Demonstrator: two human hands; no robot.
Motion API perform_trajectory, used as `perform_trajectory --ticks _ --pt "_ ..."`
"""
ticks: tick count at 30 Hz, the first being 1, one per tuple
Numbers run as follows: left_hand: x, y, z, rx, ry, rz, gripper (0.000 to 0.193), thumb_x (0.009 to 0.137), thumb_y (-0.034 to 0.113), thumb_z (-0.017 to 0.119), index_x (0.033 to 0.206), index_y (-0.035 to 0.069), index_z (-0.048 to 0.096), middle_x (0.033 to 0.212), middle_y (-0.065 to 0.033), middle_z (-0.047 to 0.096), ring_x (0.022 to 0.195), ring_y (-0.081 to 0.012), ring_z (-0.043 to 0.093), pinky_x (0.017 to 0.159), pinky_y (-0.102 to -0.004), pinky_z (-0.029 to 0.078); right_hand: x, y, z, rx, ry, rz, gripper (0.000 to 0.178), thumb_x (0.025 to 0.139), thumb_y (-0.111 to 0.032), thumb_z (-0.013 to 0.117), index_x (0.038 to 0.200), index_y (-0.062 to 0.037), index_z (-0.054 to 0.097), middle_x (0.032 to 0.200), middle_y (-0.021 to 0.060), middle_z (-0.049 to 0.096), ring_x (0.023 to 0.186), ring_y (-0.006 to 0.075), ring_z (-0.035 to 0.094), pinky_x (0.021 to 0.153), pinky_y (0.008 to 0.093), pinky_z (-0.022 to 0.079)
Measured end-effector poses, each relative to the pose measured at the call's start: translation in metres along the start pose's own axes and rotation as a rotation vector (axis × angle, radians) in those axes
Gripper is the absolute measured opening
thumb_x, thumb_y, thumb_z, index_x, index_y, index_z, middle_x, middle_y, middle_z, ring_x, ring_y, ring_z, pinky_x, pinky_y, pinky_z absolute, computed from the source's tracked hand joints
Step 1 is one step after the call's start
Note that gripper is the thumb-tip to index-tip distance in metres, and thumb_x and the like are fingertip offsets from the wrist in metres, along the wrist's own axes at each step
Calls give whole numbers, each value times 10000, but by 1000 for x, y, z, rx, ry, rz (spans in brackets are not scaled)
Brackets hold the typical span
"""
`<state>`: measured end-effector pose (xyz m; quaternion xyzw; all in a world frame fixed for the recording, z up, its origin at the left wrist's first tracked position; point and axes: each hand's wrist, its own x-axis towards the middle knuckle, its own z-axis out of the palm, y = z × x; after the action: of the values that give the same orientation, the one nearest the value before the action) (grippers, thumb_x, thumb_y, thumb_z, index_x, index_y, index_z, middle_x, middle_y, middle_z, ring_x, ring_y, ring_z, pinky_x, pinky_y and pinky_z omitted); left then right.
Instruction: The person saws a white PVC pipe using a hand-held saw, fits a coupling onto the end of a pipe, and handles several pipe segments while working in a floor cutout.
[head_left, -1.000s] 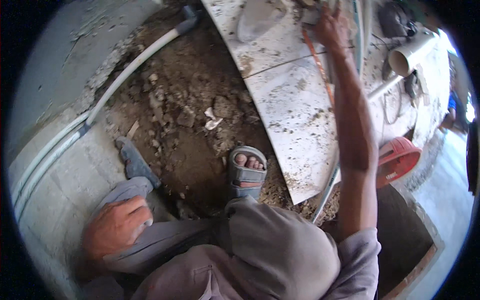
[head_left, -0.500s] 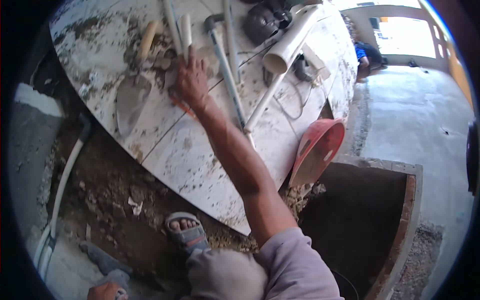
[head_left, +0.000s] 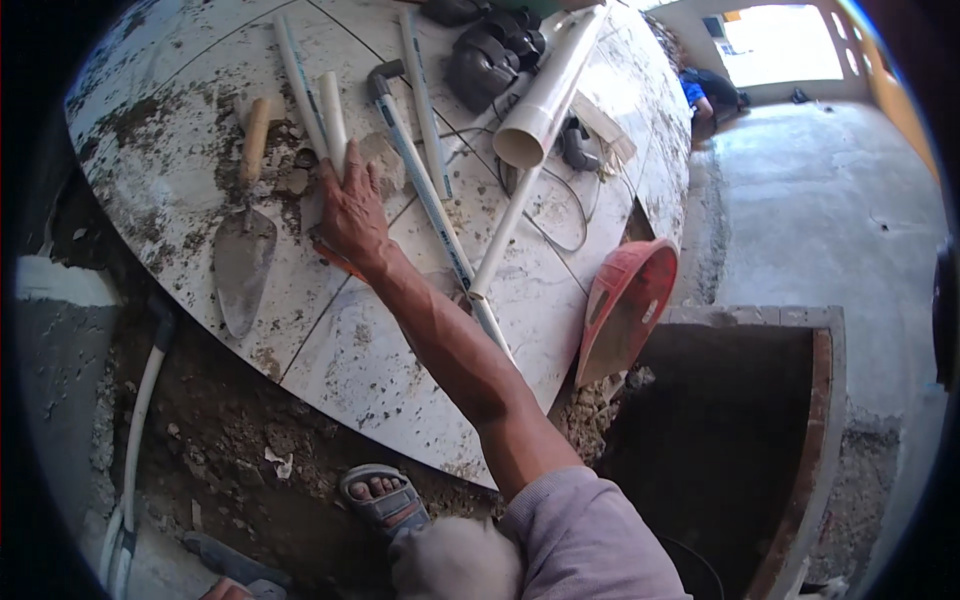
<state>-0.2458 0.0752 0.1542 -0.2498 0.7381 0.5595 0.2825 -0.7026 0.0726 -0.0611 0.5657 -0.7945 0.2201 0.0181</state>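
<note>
My right hand (head_left: 352,215) reaches over the white tiled surface, thumb and index finger on either side of the near end of a short white pipe (head_left: 333,110). Beside it lies a longer white pipe (head_left: 298,80) with printed marks. Something orange (head_left: 340,262) shows from under the hand; whether it is held cannot be told. Left of the hand lies a trowel (head_left: 244,265) with a wooden handle and a dirty blade. To the right, another white pipe (head_left: 425,185) carries a dark elbow fitting. Only a sliver of skin shows at the lower left edge, so my left hand cannot be made out.
A wide white pipe (head_left: 530,140), dark fittings (head_left: 490,60) and a thin cable lie farther right. A red basin (head_left: 625,310) leans at the surface's edge, beside a deep pit (head_left: 710,430) with a brick rim. Another person (head_left: 700,95) is bent low at the far right.
The view has shifted, so the surface and its things sit lower and farther left. My right hand stays at the short pipe; its thumb now shows on the pipe's left side.
</note>
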Motion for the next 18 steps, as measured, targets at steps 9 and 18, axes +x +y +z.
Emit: perform_trajectory --ticks 9,18 --pt "8 -1 -1 -9 38 20 138 801 49 465 878 13 574 833 -195 560 803 -402 543 692 -433 433 1 -1 -3 82 9 51 555 689 -39 543 1224 55 432 1373 382 176 1293 478 245 1107 510 139" --pt "4 -5 -10 -52 40 -80 227 881 163 475 978 24 625 889 -188 634 845 -357 609 735 -411 464 2 -10 -9 -11 -22 35 554 769 -57 478 1309 18 382 1386 363 190 1300 469 252 1105 506 148"
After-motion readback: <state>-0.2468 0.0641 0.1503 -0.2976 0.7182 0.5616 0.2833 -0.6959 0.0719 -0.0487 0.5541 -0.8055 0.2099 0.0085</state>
